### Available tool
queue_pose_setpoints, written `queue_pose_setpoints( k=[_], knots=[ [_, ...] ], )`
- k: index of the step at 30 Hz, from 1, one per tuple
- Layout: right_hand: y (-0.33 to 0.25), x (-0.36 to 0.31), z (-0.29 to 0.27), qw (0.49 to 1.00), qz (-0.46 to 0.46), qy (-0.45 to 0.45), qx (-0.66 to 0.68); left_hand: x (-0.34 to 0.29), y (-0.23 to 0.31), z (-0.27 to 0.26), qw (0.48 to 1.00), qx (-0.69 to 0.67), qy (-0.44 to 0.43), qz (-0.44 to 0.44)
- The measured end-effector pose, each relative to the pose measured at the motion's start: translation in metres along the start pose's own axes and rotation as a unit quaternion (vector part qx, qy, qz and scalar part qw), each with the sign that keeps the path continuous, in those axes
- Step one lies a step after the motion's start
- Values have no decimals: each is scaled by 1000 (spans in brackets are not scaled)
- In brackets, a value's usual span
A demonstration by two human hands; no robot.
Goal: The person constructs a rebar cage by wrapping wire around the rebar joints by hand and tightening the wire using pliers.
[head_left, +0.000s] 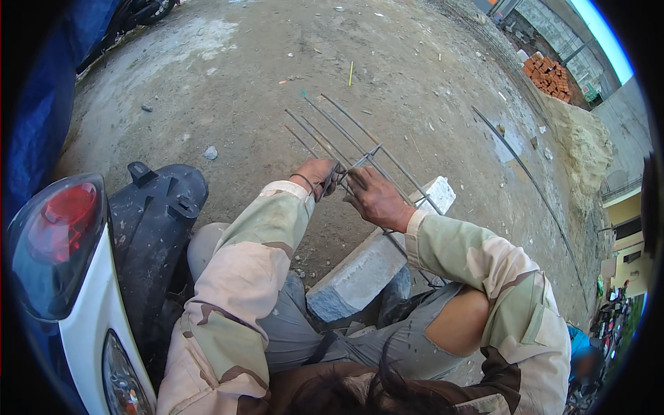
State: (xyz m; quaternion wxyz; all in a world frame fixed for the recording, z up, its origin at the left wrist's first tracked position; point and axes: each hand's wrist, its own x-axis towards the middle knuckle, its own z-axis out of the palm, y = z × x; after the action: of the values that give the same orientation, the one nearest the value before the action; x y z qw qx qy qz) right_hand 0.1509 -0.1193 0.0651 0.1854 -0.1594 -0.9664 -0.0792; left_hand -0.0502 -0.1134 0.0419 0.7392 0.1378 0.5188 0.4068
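Observation:
In front of me lies a rebar cage (332, 123) of several long thin steel bars, with a stirrup (373, 151) crossing them. My left hand (320, 177) is closed at the cage's left side, its fingers curled around a thin dark wire (304, 181) that loops over the hand. Close beside it, my right hand (378, 199) reaches over the bars near the stirrup. Its fingers are pinched together and bent down; what they grip is hidden. The cage leans on a pale concrete block (360, 274) between my knees, and its near end is partly covered by my right arm.
On my left stand a white vehicle part with a red tail light (63, 223) and a black mudguard (153, 207). A long loose bar (526, 173) lies on the dirt ground to the right. Far right are stacked bricks (548, 77), a sand pile (577, 138) and motorbikes (612, 318).

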Motion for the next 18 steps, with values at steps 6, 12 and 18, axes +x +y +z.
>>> queue_pose_setpoints(
  k=[6, 12, 18],
  knots=[
    [3, 16, 10, 951, 282, 13, 130, 5, -3, 1, 1000, -2, -3, 14],
    [3, 31, 12, 909, 391, -115, 85, 22, -12, -7, 999, 46, 7, 0],
    [20, 25, 27, 710, 549, -129, 422, 12, -17, -22, 991, -22, -112, -66]
  ],
)
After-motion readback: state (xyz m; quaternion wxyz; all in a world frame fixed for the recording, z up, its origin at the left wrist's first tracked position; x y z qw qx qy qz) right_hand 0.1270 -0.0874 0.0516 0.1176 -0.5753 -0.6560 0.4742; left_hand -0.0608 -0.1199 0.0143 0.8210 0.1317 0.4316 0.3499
